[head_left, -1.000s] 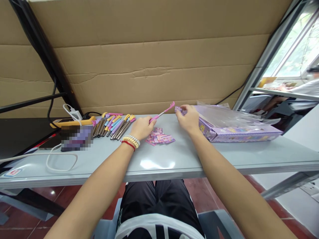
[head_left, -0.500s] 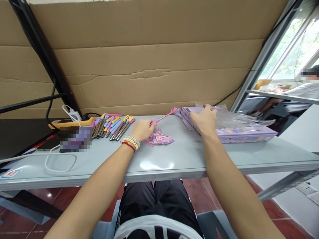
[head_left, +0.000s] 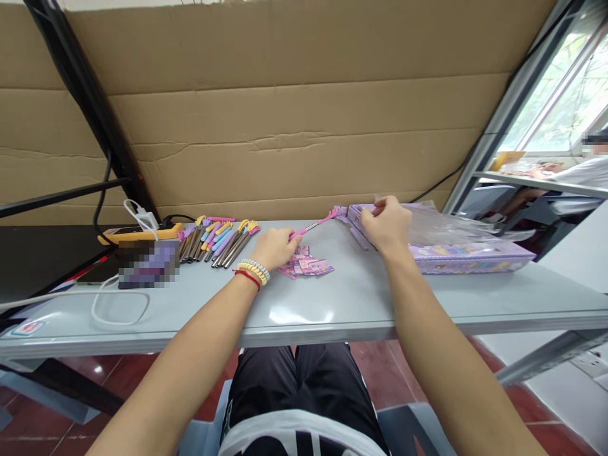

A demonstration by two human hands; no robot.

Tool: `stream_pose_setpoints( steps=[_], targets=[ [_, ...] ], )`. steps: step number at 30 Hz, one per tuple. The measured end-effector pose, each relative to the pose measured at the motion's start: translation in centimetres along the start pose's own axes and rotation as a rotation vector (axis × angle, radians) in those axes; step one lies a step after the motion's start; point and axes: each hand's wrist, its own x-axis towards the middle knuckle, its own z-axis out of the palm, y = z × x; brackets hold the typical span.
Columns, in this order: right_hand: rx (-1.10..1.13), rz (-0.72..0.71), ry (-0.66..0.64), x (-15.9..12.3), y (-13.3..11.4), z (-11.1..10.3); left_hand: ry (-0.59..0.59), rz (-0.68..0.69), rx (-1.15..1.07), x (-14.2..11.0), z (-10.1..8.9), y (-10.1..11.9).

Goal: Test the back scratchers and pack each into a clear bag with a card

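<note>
My left hand (head_left: 277, 248) is closed around the handle of a pink back scratcher (head_left: 314, 225), whose thin metal shaft and clawed pink head point right. Just below that hand lies a loose pile of small pink printed cards (head_left: 308, 263). At the left end of a long lilac box (head_left: 470, 258), my right hand (head_left: 387, 225) has its fingers curled together; what they pinch is hidden. Clear plastic film (head_left: 441, 227) lies over the box beside these fingers. A purple piece (head_left: 340, 214) shows by the box's left corner, close to the scratcher's head.
Several back scratchers (head_left: 223, 240) with coloured handles lie in a row at left. Near them are a yellow-edged device (head_left: 142, 234), a white charger (head_left: 146, 218) and its cable (head_left: 118, 323). Cardboard (head_left: 294, 107) backs the table (head_left: 351, 310). Another person (head_left: 584, 174) sits at far right.
My right hand's fingers have shifted slightly and bent more at the box's left end. The left hand still holds the pink back scratcher; the whole view has moved a little.
</note>
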Motion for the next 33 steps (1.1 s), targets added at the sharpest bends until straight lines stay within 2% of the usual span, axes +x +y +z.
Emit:
stream_pose_setpoints(
  steps=[3,6,10,15,18,21,23,26,29,33],
  targets=[
    [0.103,-0.203,-0.064,-1.8,-2.5,0.4,0.042,-0.021,-0.014,0.1,0.2,-0.2],
    [0.172,-0.422,-0.188,-3.8,-4.4,1.1,0.111,-0.047,-0.055,0.4,0.5,-0.5],
    [0.194,-0.722,-0.351,-6.3,-5.8,2.1,0.154,-0.112,-0.306,0.8,0.3,-0.6],
    [0.191,-1.056,-0.454,-8.4,-6.8,2.6,-0.060,-0.230,-0.878,0.7,-0.4,0.0],
    [0.229,-1.164,-0.471,-9.2,-7.1,2.5,-0.198,-0.269,-1.008,0.4,-0.4,0.3],
    [0.233,-1.220,-0.480,-9.4,-7.0,2.6,-0.257,-0.238,-0.986,0.2,-0.2,0.5],
    [0.244,-1.230,-0.474,-9.3,-6.8,2.7,-0.195,-0.214,-0.985,0.1,0.0,0.5],
    [0.315,-1.185,-0.440,-8.8,-6.4,2.8,-0.034,-0.219,-1.046,0.2,0.1,0.4],
    [0.437,-1.050,-0.383,-8.0,-6.0,2.6,0.070,-0.267,-1.108,0.4,-0.1,0.2],
    [0.538,-0.765,-0.248,-6.5,-5.4,2.2,0.064,-0.354,-1.101,0.8,0.0,-0.3]
  ],
)
